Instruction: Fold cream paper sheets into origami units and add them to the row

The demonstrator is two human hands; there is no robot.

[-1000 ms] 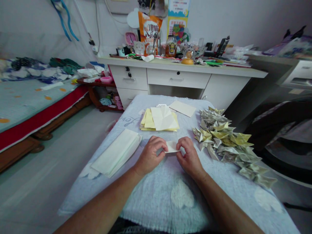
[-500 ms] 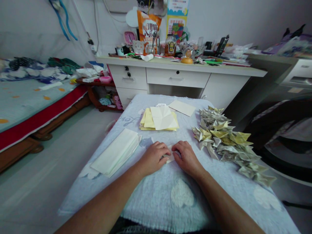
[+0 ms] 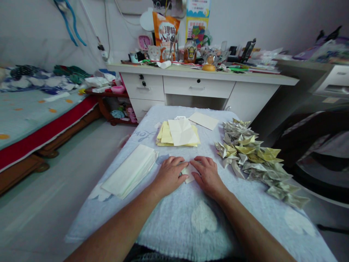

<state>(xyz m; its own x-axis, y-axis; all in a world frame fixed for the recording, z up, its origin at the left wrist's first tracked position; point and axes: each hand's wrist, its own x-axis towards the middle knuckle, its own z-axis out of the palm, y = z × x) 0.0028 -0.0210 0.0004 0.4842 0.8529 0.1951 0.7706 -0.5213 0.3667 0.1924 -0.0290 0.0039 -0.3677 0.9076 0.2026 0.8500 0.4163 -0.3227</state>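
Note:
A small piece of folded pale paper [image 3: 189, 174] lies on the cloth-covered table, mostly hidden under my fingers. My left hand [image 3: 171, 174] holds its left side, index finger at the top edge and thumb near the lower edge. On the right side my right hand [image 3: 206, 174] holds it the same way, and the two index fingertips nearly meet. Beyond them sits a stack of yellow paper sheets [image 3: 165, 134], with a creased cream sheet [image 3: 183, 131] on top. A thick bundle of white paper [image 3: 129, 171] rests left of my left hand.
Many folded paper pieces [image 3: 249, 153], yellow and grey, are massed along the table's right side. A cream card [image 3: 204, 120] lies at the far end. Behind stands a cluttered white desk [image 3: 199, 87]; a bed [image 3: 40, 116] is at left, a front-loading washing machine [image 3: 331, 87] at right.
My fingers have straightened and flattened over the small paper, and the fingertips have shifted slightly away from me. The paper stays in place; the stacks have not moved.

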